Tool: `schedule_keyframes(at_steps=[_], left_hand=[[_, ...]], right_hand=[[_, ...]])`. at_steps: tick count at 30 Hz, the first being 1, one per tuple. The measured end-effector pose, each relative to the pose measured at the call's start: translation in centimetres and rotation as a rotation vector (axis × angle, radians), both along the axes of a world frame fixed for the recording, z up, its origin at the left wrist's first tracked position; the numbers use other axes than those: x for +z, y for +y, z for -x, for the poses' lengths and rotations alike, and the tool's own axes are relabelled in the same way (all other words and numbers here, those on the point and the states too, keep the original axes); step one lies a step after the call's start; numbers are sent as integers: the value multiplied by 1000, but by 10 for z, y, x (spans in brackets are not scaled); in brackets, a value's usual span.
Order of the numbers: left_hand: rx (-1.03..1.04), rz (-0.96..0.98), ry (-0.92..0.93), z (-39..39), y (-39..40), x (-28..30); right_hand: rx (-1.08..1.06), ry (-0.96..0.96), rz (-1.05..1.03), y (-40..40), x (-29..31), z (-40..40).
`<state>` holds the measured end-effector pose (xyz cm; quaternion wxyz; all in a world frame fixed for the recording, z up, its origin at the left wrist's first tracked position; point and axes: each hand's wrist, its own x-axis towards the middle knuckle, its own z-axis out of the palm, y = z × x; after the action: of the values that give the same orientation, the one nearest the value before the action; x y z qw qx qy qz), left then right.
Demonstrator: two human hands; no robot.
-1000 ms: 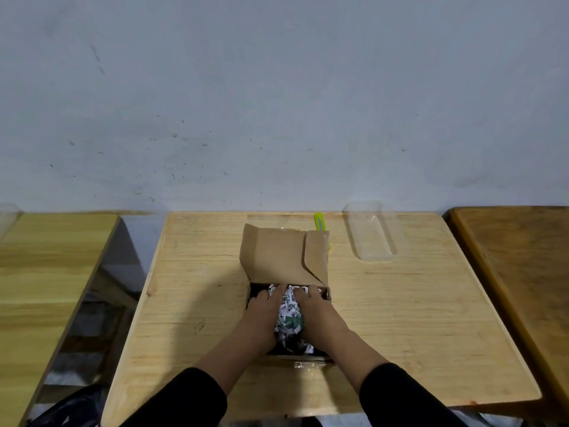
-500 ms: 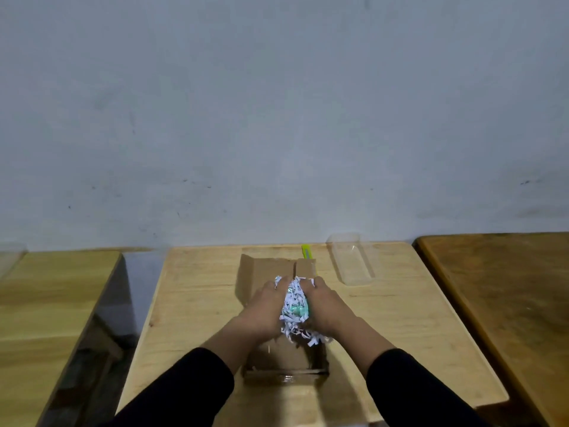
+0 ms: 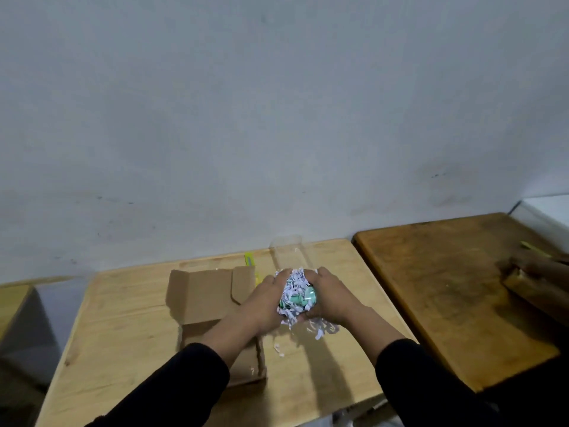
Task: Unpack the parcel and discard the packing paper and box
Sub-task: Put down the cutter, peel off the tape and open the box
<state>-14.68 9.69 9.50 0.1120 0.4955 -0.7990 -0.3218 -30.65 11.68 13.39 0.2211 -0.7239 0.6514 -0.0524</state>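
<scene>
Hands are cupping a bundle between them: the left hand point(image 3: 261, 298) and right hand point(image 3: 332, 298) are pressing from either side on a wad of shredded packing paper point(image 3: 294, 291), fingers curled closed around it, with a green item point(image 3: 303, 300) showing through the shreds. The bundle is hanging above the light wooden table point(image 3: 123, 318), just to the 3 o'clock side of the cardboard box point(image 3: 209, 300), which is lying open with its flaps raised toward 12 o'clock. Loose paper scraps point(image 3: 320, 329) are lying on the table beneath the hands. A clear plastic tray point(image 3: 288, 251) is sitting at 12 o'clock from the hands, near the wall, and a yellow-green object point(image 3: 249, 259) is showing behind the box. Black sleeves point(image 3: 184, 386) are covering both forearms.
</scene>
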Motion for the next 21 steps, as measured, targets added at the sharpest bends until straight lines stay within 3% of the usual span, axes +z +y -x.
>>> schedule_keyframes(at_steps=[9,15,21], left_hand=[[99,-111,102,91,-3,-72],[136,-191,41,110,1,-97],[198,-183,-94,105,3,-100]], right_hand=[[7,-21,-153,-21,-75,94],[71,-117,-204,-24,-121,117],[194,-198,-292,-29,-126,119]])
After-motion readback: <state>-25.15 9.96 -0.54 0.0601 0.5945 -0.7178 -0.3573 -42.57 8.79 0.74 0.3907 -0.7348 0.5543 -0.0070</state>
